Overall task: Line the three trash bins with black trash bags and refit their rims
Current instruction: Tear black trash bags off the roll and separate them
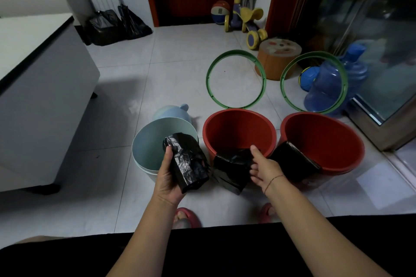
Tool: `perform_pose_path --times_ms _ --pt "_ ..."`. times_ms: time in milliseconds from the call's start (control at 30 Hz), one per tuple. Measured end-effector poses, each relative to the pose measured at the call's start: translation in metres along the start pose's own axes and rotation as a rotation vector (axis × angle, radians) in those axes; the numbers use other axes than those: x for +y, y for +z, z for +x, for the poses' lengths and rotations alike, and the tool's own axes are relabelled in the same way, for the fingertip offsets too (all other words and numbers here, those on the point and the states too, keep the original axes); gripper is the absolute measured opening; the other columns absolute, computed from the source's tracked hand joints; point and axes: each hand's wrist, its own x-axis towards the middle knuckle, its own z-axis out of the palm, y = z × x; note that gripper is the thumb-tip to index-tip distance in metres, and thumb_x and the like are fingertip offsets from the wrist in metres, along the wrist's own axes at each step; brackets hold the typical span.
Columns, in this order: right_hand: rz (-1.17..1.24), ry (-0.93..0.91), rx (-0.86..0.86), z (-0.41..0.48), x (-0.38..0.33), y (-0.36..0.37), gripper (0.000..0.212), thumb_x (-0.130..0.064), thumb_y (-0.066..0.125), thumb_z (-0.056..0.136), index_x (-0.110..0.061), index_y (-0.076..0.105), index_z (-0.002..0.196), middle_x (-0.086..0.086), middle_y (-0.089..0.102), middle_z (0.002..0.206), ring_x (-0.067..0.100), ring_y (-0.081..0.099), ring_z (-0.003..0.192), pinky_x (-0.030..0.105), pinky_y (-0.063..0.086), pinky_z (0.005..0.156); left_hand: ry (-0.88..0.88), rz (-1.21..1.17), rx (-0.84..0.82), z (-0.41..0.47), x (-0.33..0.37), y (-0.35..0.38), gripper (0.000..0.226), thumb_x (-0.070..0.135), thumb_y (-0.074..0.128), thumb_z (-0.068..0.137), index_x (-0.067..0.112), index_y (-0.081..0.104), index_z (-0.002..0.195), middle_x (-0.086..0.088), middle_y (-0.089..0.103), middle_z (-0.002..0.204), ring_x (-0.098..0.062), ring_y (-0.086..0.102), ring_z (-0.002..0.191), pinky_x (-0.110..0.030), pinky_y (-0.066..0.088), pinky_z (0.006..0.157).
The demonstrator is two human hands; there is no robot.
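Observation:
Three bins stand in a row on the floor: a pale blue bin (pixel 146 148), a red middle bin (pixel 238 128) and a red right bin (pixel 326 135). My left hand (pixel 167 177) grips a roll of black trash bags (pixel 189 162) over the blue bin's near edge. A folded black bag (pixel 229 168) hangs over the middle bin's near rim, and my right hand (pixel 264 168) pinches its right edge. Another folded black bag (pixel 295 162) is draped over the right bin's near rim. Two green rims (pixel 210 69) (pixel 284 74) lie on the floor behind the red bins. A pale blue lid (pixel 173 112) lies behind the blue bin.
A white cabinet (pixel 38 87) stands at the left. Full black bags (pixel 117 24) lean against the far wall. A toy scooter (pixel 245 16), an orange stool (pixel 279 58), a blue ball (pixel 309 77) and a blue water jug (pixel 333 83) crowd the far right beside a glass door (pixel 382 51).

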Motion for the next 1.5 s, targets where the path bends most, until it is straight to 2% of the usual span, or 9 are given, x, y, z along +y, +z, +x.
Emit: perform_pose_path --times_ms 167,367,533,700,867,1133,1233,1367,1500 --pt "-0.110 0.163 -0.557 -0.053 -0.007 0.037 0.069 -0.071 0.031 0.085 -0.013 0.067 0.089 0.001 0.066 0.085 0.011 0.059 0.080 0.023 0.047 0.068 -0.039 0.117 -0.043 -0.002 -0.002 0.014 0.078 0.037 0.096 0.034 0.006 0.075 0.102 -0.017 0.070 0.108 -0.029 0.070 0.094 -0.048 0.057 0.080" --pt "0.300 -0.137 -0.480 -0.064 0.002 0.079 0.031 -0.027 0.060 0.089 -0.003 0.067 0.107 0.009 0.071 0.099 0.012 0.066 0.080 0.020 0.051 0.069 0.002 0.276 -0.023 -0.010 0.014 0.029 0.067 0.043 0.094 0.035 0.010 0.078 0.091 -0.015 0.072 0.102 -0.028 0.070 0.092 -0.048 0.054 0.086" --pt "0.239 -0.426 -0.453 -0.074 0.004 0.092 0.016 -0.017 0.067 0.084 -0.007 0.068 0.097 0.004 0.074 0.090 0.014 0.069 0.085 0.022 0.053 0.075 0.064 0.411 0.055 -0.018 0.024 0.035 0.048 0.037 0.069 0.074 0.008 0.066 0.112 -0.016 0.070 0.107 -0.026 0.070 0.094 -0.040 0.056 0.084" --pt "0.038 -0.587 -0.350 -0.076 0.004 0.105 0.009 -0.015 0.076 0.077 -0.016 0.071 0.084 0.008 0.075 0.091 0.020 0.072 0.087 0.034 0.056 0.084 0.002 0.358 0.101 -0.020 0.014 0.038 0.053 0.044 0.065 0.073 0.006 0.068 0.110 -0.016 0.070 0.107 -0.025 0.071 0.094 -0.038 0.058 0.078" --pt "0.255 -0.465 -0.407 -0.075 -0.005 0.100 0.005 -0.009 0.069 0.082 -0.014 0.071 0.081 0.003 0.074 0.086 0.015 0.071 0.081 0.028 0.057 0.077 -0.064 -0.100 -0.151 -0.027 0.011 0.024 0.100 0.055 0.082 0.055 0.006 0.050 0.136 -0.022 0.054 0.134 -0.036 0.054 0.122 -0.052 0.046 0.099" --pt "0.340 -0.457 -0.207 -0.047 -0.032 0.071 0.005 -0.011 0.062 0.088 -0.009 0.067 0.088 0.014 0.071 0.096 0.031 0.067 0.094 0.035 0.058 0.081 0.154 -0.186 -0.272 -0.034 0.019 -0.008 0.085 0.057 0.078 0.056 0.017 0.058 0.128 -0.012 0.063 0.125 -0.034 0.059 0.116 -0.052 0.052 0.088" --pt "0.447 -0.332 -0.209 -0.037 -0.047 0.056 0.027 -0.028 0.058 0.092 -0.005 0.065 0.102 0.016 0.069 0.104 0.029 0.067 0.094 0.030 0.059 0.067 0.186 -0.163 -0.258 -0.034 0.024 -0.008 0.070 0.049 0.082 0.054 0.013 0.069 0.114 -0.012 0.068 0.117 -0.033 0.064 0.108 -0.050 0.055 0.081" --pt "0.510 -0.198 -0.615 -0.054 -0.029 0.056 0.078 -0.065 0.052 0.075 -0.012 0.055 0.131 0.012 0.064 0.125 0.027 0.058 0.115 0.039 0.046 0.098 0.143 -0.198 -0.119 -0.026 0.021 -0.001 0.057 0.040 0.081 0.059 0.013 0.071 0.108 -0.012 0.070 0.108 -0.031 0.069 0.094 -0.045 0.058 0.071" --pt "0.504 -0.262 -0.864 -0.070 0.001 0.068 0.103 -0.063 0.076 0.058 -0.009 0.044 0.140 0.011 0.054 0.138 0.024 0.048 0.130 0.036 0.035 0.109 0.156 -0.104 -0.009 -0.018 0.017 0.006 0.076 0.034 0.094 0.040 0.007 0.072 0.107 -0.017 0.069 0.109 -0.032 0.069 0.094 -0.042 0.058 0.073"
